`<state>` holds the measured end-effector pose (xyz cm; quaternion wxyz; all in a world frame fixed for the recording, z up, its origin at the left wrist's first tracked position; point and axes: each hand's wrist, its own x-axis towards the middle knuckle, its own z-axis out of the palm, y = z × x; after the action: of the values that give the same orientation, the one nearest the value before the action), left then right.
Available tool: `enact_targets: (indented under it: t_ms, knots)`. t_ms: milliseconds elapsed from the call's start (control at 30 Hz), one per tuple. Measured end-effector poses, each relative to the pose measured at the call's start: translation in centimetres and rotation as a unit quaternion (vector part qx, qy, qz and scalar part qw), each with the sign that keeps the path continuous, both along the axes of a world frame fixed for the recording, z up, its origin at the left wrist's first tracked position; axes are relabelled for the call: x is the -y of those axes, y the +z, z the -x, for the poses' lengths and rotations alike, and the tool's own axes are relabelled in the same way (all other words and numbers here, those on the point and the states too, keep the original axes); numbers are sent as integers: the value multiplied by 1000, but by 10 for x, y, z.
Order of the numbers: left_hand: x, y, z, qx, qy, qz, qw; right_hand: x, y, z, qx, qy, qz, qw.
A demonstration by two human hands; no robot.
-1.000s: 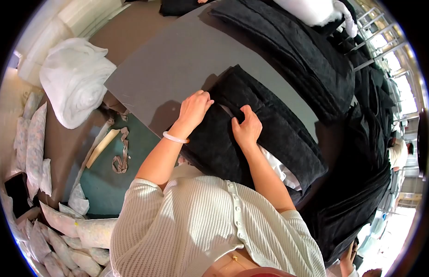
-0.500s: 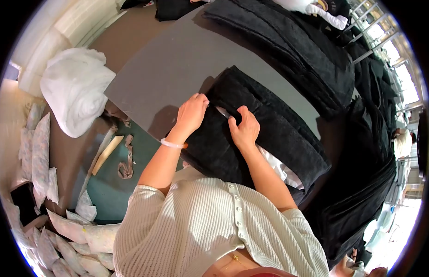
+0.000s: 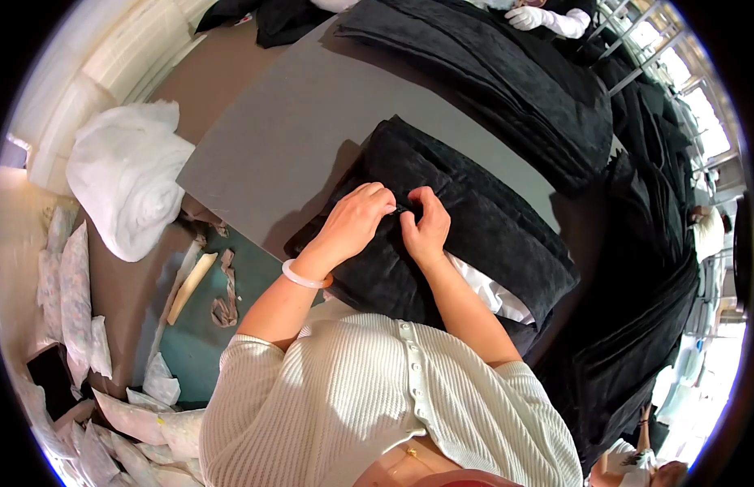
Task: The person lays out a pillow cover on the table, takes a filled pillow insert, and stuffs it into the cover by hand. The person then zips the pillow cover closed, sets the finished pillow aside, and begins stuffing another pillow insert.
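A folded black plush cloth (image 3: 499, 235) lies on the grey table before me, with white material (image 3: 482, 288) showing in its opening at the lower right. My left hand (image 3: 359, 221), with a pale bracelet on its wrist, pinches the black cloth near its middle. Close beside it, my right hand (image 3: 426, 226) grips the same cloth between thumb and fingers. The fingertips of both hands nearly meet at a small dark part of the cloth's edge, too small to make out.
Black cloths are stacked (image 3: 490, 81) at the back and heaped (image 3: 628, 316) at the right. White batting (image 3: 129, 178) lies at the left, above packed bundles (image 3: 75, 292). A co-worker's white-gloved hand (image 3: 527, 18) is at the top; another person is at the lower right.
My left hand has moved right and closer to my right hand, and the gap in the cloth between them no longer shows. The gloved hand at the top has shifted left.
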<state>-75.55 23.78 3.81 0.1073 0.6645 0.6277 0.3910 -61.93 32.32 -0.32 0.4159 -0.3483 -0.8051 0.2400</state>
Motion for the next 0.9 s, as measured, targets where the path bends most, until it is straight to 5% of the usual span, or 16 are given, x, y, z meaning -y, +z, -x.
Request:
enact_targets:
  t_ms: [200, 300, 400, 500, 600, 733, 900]
  knots:
    - [5, 16, -22, -53, 28, -8, 998, -7, 20, -12, -43, 51, 49, 997]
    - [3, 10, -45, -125, 42, 7, 991, -15, 28, -26, -34, 84, 194, 977]
    - [5, 7, -27, -64, 87, 34, 994, -10, 56, -40, 88, 93, -4, 992]
    - [7, 6, -11, 78, 84, 108, 987, -8, 59, -72, 125, 64, -70, 988]
    - [10, 17, -19, -58, 84, -39, 994, -3, 63, -98, 157, 73, -82, 982]
    - [11, 23, -39, -85, -149, -89, 981, -1, 76, -111, 177, 69, -128, 974]
    - [-2, 18, -51, -98, -201, -50, 973, -24, 62, -117, 173, 61, -114, 976]
